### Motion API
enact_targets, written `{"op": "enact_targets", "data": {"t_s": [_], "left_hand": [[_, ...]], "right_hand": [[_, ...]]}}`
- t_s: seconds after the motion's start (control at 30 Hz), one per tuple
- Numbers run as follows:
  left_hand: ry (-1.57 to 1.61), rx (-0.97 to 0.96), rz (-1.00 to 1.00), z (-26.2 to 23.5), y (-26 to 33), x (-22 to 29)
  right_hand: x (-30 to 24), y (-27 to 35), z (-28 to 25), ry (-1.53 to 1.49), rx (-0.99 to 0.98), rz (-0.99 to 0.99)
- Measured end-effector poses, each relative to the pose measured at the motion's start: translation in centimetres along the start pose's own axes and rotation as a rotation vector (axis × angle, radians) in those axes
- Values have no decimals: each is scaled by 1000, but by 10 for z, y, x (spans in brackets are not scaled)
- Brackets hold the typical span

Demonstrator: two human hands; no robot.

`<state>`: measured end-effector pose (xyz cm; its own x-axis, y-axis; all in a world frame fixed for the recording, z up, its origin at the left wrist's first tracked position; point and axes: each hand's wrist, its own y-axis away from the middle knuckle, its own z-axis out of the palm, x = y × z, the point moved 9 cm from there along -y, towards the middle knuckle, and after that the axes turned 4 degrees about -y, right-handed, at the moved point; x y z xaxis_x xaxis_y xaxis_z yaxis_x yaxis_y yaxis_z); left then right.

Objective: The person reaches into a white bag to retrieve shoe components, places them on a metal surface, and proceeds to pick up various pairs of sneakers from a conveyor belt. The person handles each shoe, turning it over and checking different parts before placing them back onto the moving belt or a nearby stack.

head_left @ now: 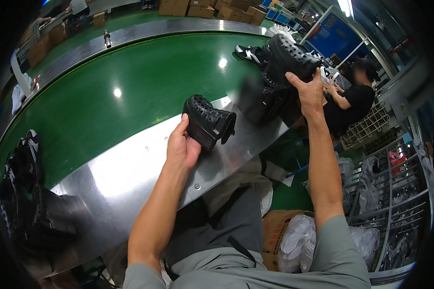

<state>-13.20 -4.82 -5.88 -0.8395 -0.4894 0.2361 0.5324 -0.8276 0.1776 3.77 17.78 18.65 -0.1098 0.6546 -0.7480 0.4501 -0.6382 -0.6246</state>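
Observation:
My left hand [182,148] is closed on a black clog [205,120] with a thick sole and holes in its upper. It holds the clog just above the steel edge of the bench, with the heel strap toward the right. Raised farther out to the right, my right hand [309,94] grips another black clog [288,60] of the same kind, thumb on the near side. Below that clog, several dark shoes [265,98] are bunched on the bench, partly blurred. A black-and-white sneaker [248,53] lies just beyond them.
A green conveyor belt [115,111] runs behind the steel ledge [125,161]. More black-and-white shoes [26,164] are at the far left. On the right a co-worker [357,98] handles shoes beside a wire rack [395,192]. A cardboard box [275,231] with plastic bags stands below my right arm.

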Motion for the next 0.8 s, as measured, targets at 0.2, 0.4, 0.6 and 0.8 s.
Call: {"op": "enact_targets", "data": {"t_s": [0.2, 0.4, 0.6, 0.8], "left_hand": [[-10, -4, -29, 4, 4, -1], [-10, -32, -47, 2, 4, -1], [-13, -20, -44, -2, 1, -1], [-5, -44, -70, 0, 3, -6]], "right_hand": [[50, 0, -26, 581, 79, 154], [77, 13, -15, 690, -77, 185], [96, 20, -25, 491, -133, 259], [80, 20, -15, 484, -205, 328]]}}
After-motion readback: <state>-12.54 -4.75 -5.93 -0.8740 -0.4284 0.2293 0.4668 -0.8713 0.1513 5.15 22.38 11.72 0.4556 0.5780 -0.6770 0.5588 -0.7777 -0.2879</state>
